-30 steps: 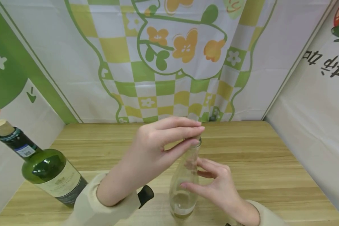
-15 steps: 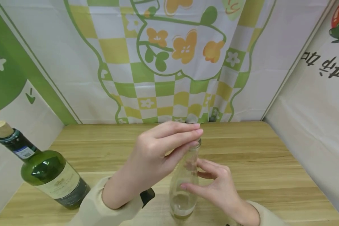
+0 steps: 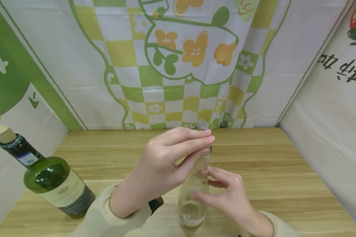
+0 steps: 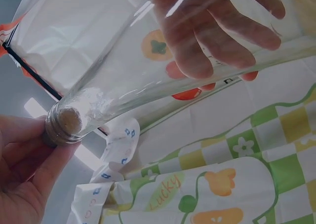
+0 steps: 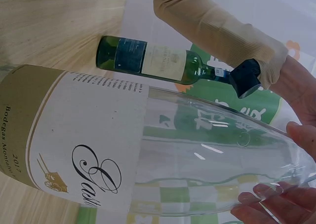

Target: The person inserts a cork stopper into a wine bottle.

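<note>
A clear glass wine bottle stands upright on the table, with a white and gold label facing me in the right wrist view. My right hand holds it from the right, thumb and fingers curved round its upper body. At the bottle's mouth, my left hand pinches the cork between thumb and fingers. Part of that cork shows inside the neck in the left wrist view; its top is hidden by the left hand's fingers.
A green wine bottle with a cork in its neck stands at the left, close to my left sleeve. The wooden table meets a printed cloth backdrop at its far edge. Printed side walls flank the table.
My left hand has come down slightly at the bottle's mouth and its wrist has shifted a little. The right hand and the clear bottle have stayed in place.
</note>
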Demonstrator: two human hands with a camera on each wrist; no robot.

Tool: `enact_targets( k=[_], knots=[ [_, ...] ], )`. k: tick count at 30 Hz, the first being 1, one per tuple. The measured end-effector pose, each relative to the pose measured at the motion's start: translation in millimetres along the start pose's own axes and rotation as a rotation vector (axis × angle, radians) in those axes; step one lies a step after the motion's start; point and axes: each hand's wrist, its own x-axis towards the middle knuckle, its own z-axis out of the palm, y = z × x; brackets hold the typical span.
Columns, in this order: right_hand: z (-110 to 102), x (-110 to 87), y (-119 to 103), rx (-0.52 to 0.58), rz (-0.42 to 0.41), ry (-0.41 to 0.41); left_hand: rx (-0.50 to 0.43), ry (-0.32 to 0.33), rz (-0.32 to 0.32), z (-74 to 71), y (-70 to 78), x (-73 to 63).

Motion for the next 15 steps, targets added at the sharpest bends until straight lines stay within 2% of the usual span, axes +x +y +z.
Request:
enact_targets(
  k=[11,15],
  knots=[
    [2.0,0.4,0.4,-0.014,0.013,-0.012,-0.005,-0.014,-0.026,-2.7,-0.4,-3.9],
    [1.0,0.5,-1.2,-0.008,0.028,-0.018,-0.077,-0.049,-0.096,-1.2,-5.1,-10.2]
  ],
)
